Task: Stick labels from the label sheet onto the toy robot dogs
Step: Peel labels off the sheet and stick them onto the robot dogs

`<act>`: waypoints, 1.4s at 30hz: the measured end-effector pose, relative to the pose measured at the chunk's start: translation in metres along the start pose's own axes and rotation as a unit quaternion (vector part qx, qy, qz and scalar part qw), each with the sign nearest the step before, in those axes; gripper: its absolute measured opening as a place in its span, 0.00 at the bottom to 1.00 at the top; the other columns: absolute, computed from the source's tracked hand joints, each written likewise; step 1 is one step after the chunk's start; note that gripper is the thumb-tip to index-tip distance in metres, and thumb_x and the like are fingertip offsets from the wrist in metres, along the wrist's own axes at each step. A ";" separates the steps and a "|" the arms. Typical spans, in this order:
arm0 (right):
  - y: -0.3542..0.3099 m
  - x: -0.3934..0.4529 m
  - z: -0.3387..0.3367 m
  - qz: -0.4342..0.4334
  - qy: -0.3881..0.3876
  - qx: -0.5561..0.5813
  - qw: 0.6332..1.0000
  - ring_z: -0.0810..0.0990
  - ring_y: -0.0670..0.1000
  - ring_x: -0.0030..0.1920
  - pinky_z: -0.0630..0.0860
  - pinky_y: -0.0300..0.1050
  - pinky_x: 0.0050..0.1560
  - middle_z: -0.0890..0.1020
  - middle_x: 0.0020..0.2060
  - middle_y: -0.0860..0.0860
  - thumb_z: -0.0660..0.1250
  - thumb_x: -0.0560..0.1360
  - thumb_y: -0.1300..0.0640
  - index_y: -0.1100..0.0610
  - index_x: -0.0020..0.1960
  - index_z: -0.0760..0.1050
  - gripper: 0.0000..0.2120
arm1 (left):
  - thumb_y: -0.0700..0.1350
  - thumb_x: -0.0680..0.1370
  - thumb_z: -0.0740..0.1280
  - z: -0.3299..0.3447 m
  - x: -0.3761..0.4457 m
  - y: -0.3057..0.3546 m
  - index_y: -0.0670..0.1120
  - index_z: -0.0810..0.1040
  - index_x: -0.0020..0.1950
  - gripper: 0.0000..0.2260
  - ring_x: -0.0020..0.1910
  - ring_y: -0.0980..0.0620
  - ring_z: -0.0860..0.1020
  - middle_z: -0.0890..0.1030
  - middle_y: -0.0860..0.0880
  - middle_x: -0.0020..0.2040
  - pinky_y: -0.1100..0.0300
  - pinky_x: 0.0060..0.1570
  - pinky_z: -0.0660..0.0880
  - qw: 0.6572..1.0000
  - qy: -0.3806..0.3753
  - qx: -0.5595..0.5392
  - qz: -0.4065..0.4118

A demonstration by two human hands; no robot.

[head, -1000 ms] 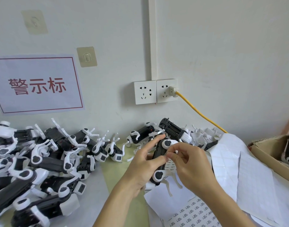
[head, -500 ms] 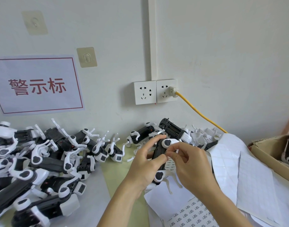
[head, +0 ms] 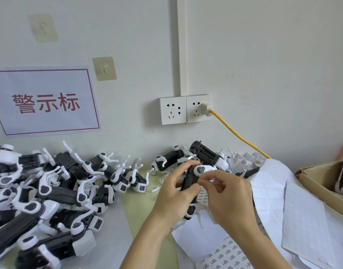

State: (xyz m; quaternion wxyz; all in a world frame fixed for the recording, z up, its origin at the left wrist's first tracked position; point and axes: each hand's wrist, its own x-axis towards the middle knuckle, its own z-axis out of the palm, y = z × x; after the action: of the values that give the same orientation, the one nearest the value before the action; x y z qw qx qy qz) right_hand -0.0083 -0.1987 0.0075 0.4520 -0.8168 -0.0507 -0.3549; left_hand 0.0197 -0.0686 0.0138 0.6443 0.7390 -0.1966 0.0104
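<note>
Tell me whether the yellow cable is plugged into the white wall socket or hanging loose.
Plugged in. The yellow cable ends in a white plug seated in the right-hand plate of the white double wall socket; the left plate has nothing in it.

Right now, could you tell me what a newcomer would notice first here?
The two hands at centre: the left hand grips a black-and-white toy robot dog while the right hand pinches at its body. To the left lies a big heap of toy dogs; above it hangs a wall sign with red characters. Label sheets lie lower right.
</note>
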 end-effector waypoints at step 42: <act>-0.003 -0.001 0.002 0.036 -0.023 0.087 0.995 0.74 0.45 0.29 0.72 0.35 0.32 0.75 0.26 0.45 0.71 0.76 0.61 0.45 0.43 0.81 0.11 | 0.40 0.79 0.67 -0.006 0.006 -0.006 0.58 0.81 0.54 0.12 0.43 0.48 0.83 0.85 0.45 0.48 0.48 0.46 0.81 0.991 0.059 -0.117 -0.029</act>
State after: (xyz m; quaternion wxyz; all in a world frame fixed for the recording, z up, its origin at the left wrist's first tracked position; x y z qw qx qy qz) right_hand -0.0090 -0.1948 0.0085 0.5330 -0.7833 -0.0621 -0.3138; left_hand 0.0285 -0.0644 0.0104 0.7372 0.6617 -0.1363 0.0123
